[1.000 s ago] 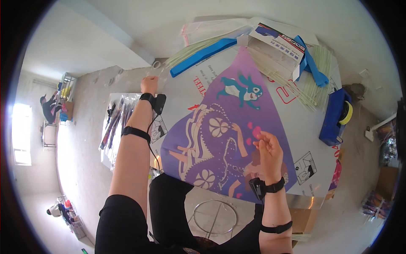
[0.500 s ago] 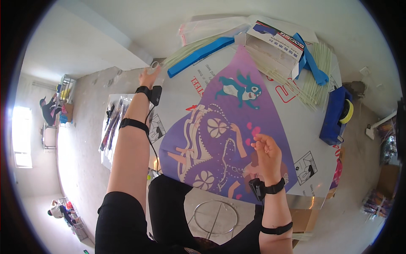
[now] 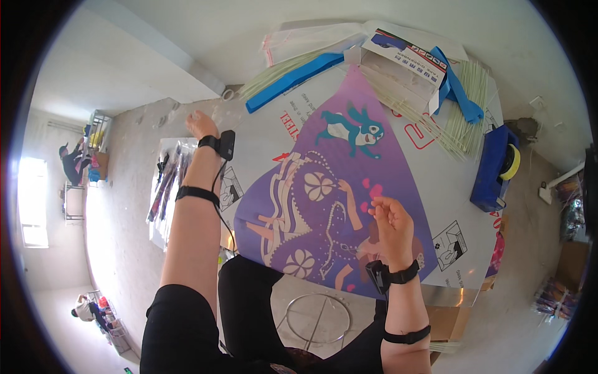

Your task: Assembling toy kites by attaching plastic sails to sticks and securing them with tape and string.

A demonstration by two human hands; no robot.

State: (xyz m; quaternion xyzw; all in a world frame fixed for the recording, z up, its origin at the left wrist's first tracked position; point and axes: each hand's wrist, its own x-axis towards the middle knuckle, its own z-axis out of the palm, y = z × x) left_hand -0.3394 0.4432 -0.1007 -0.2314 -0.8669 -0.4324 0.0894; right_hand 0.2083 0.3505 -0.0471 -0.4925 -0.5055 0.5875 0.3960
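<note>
A purple kite sail (image 3: 336, 187), printed with a teal rabbit and a figure in a dress, lies over the table (image 3: 458, 193), its narrow tip pointing away and its near edge hanging over the front. My right hand (image 3: 393, 225) hovers above or rests on the right part of the sail; its fingers are loosely bent and apart, with nothing visible in them. Beyond the table's left edge, my left hand (image 3: 202, 126) is raised with fingers loosely curled, and I see nothing in it. A small whitish ring (image 3: 228, 95) is near the far left corner.
Thin pale rods (image 3: 464, 118) lie along the far side, with a blue strip (image 3: 293, 81) and an open tape box (image 3: 405, 62). A blue tape dispenser (image 3: 492, 171) stands at the right edge. Bagged items (image 3: 169, 181) lie left. A round stool (image 3: 317, 318) is below; two people are far left.
My left hand has moved left and slightly nearer, away from the whitish ring. The right hand and the kite sail have hardly moved.
</note>
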